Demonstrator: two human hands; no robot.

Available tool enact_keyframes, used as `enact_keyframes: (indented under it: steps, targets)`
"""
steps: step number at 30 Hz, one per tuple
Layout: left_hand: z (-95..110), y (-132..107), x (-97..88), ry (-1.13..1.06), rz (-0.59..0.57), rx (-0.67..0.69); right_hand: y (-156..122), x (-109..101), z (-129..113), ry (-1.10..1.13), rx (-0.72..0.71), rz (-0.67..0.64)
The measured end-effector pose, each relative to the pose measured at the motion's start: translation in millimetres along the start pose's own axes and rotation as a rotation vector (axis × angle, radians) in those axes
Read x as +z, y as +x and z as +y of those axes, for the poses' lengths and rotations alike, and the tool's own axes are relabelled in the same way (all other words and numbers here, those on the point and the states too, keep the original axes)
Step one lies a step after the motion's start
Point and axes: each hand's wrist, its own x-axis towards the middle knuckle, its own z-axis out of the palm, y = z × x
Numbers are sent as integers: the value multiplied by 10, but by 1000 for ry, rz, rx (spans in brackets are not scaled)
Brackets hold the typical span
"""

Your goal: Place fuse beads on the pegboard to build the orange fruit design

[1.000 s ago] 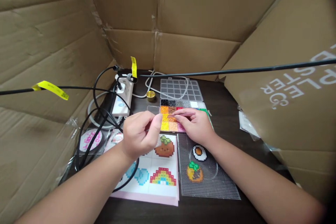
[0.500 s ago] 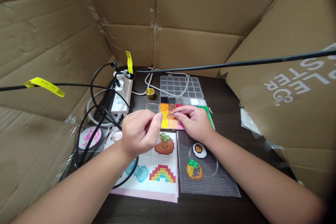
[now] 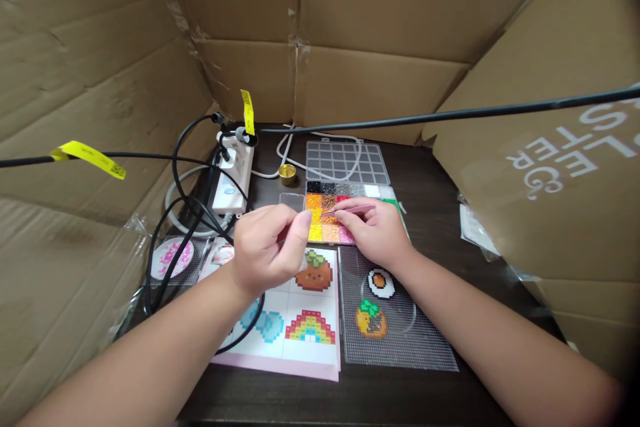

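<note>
- Right hand [image 3: 377, 230] in close: thumb and fingers pinched together on the pink tweezers [image 3: 355, 209], tips low over the orange beads [image 3: 330, 221] in the box [image 3: 327, 243].
- Looks like a picking step: best to go for one loose bead near the top, squeeze lightly, lift straight up and keep the wrist off neighbouring compartments.
- Left hand [image 3: 270, 247] hangs above the sheet [image 3: 310, 359], curled in, thumb against fingers; steadying the box rim with it would help.
- Pegboard [image 3: 415, 357] lies nearer the body, the egg [image 3: 381, 283] and the orange fruit [image 3: 371, 321] on it; that right forearm should be kept high over them.
- Hard to call: whether the tips touch or grip a bead; too small.
- Left palm hidden, so I can't tell if anything's inside. That fist covers part of the sheet; the right hand covers several compartments.
</note>
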Motion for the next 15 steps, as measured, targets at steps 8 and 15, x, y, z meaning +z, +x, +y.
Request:
enact_keyframes:
  steps: [8, 15]
  targets:
    - [11, 9, -1, 3, -6, -4, 4, 10, -10, 23, 37, -16]
    - [11, 13, 3, 8, -7, -6, -1, 5, -11, 13, 36, -18]
